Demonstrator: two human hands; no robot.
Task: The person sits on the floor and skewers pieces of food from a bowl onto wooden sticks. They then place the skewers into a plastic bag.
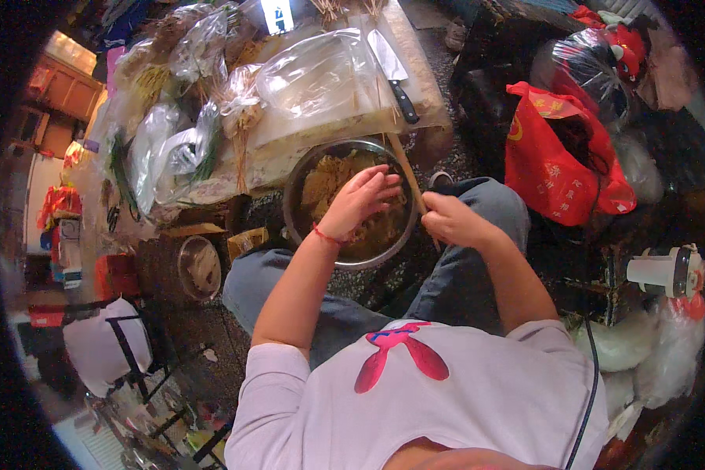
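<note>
A round metal basin (355,264) stands between my knees, with wet tan sheets or strips of food (323,182) and liquid inside. My left hand (365,197) is over the basin, fingers slightly spread, with nothing visible in them. The hand hides part of the food. At the basin's right side, my right hand (455,218) is closed around a long wooden stick or tight bundle of skewers (408,167); I cannot tell which. It slants up past the rim toward the worktop.
Beyond the basin is a pale worktop (311,132) with a clear plastic bag (311,70), a black-handled kitchen knife (393,76) and bagged skewered food (244,111). A red bag (564,158) lies to the right. A round container (200,267) and a chair (108,346) are left.
</note>
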